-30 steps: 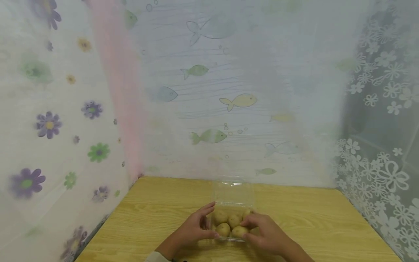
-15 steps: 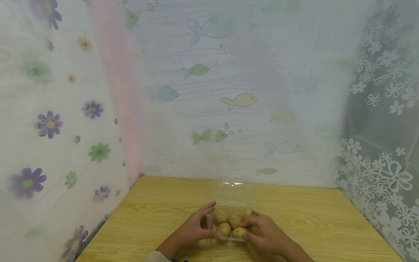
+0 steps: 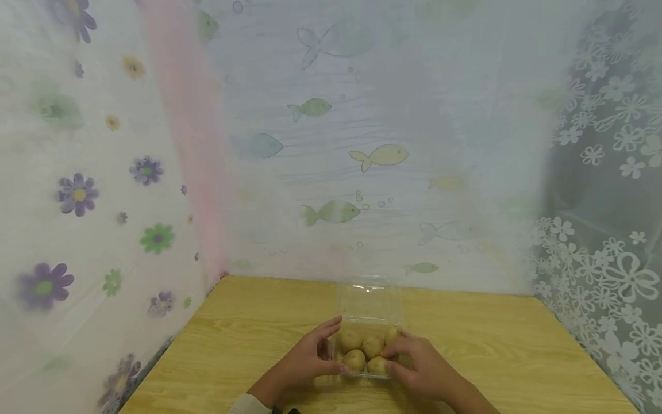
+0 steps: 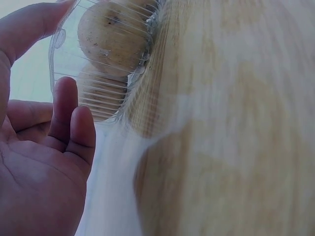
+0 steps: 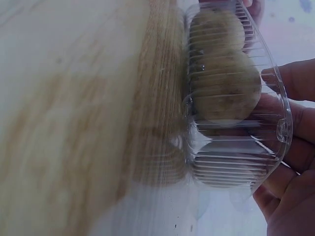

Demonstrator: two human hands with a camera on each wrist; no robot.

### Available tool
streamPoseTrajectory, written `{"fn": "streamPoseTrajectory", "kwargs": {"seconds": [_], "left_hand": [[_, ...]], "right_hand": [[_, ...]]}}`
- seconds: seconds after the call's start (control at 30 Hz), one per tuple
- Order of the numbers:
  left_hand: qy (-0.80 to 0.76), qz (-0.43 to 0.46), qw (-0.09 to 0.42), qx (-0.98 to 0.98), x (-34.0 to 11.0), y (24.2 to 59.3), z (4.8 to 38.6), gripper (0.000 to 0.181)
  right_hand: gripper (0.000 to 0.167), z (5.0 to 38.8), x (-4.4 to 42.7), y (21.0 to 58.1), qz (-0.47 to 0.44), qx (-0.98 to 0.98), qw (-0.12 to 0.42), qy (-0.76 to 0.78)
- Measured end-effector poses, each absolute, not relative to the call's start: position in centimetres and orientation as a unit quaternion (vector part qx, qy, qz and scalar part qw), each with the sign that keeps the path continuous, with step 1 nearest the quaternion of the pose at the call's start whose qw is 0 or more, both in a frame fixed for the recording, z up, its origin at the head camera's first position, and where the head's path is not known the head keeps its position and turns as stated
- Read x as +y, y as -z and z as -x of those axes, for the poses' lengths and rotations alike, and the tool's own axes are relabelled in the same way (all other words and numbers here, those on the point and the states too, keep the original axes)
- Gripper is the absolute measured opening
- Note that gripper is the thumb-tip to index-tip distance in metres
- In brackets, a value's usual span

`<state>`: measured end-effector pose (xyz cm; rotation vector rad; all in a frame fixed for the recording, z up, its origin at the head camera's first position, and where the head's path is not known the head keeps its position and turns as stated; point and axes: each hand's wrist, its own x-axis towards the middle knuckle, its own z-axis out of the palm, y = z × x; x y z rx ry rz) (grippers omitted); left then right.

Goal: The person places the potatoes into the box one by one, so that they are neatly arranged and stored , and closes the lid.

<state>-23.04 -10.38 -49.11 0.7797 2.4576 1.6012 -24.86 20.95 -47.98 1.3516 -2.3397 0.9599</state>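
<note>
A clear plastic clamshell box (image 3: 364, 375) stands on the table with its hinged lid (image 3: 368, 302) raised at the back. Several potatoes (image 3: 354, 360) lie inside it. My left hand (image 3: 309, 357) holds the box's left side, thumb at the front corner and fingers along the wall; in the left wrist view, two fingers (image 4: 65, 105) curl near the ribbed end. Reaching over the right rim, my right hand (image 3: 425, 368) has its thumb and index finger on the front right potato (image 3: 378, 365). Its other fingers are partly hidden, seen through the wall in the right wrist view.
The wood-grain table (image 3: 248, 322) extends to both sides of the box. Behind it hangs a pale fish-print sheet (image 3: 331, 172). A flower-print sheet (image 3: 103, 230) borders the left, and a white-flowered clear sheet (image 3: 595, 270) the right.
The head view has shifted very slightly. Both hands, the box and the potatoes keep almost the same places.
</note>
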Motion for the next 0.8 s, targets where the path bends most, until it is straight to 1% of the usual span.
{"fn": "streamPoseTrajectory", "kwargs": {"seconds": [0.2,0.53,0.7,0.8], "left_hand": [[-0.516,-0.263,0.051,0.814,-10.4,49.1,23.2,0.092],[-0.498,-0.268,0.032,0.824,-10.6,49.0,23.4,0.091],[-0.482,-0.234,0.021,0.844,-10.7,49.0,23.6,0.086],[-0.483,-0.209,0.018,0.85,-10.9,49.0,23.9,0.082]], "right_hand": [[0.011,25.0,21.0,47.9,-0.468,-0.804,0.133,-0.342],[0.011,25.2,21.4,47.8,-0.466,-0.792,0.159,-0.361],[0.008,25.6,22.2,47.4,-0.426,-0.803,0.177,-0.377],[0.009,26.0,22.6,47.1,-0.381,-0.821,0.168,-0.391]]}}
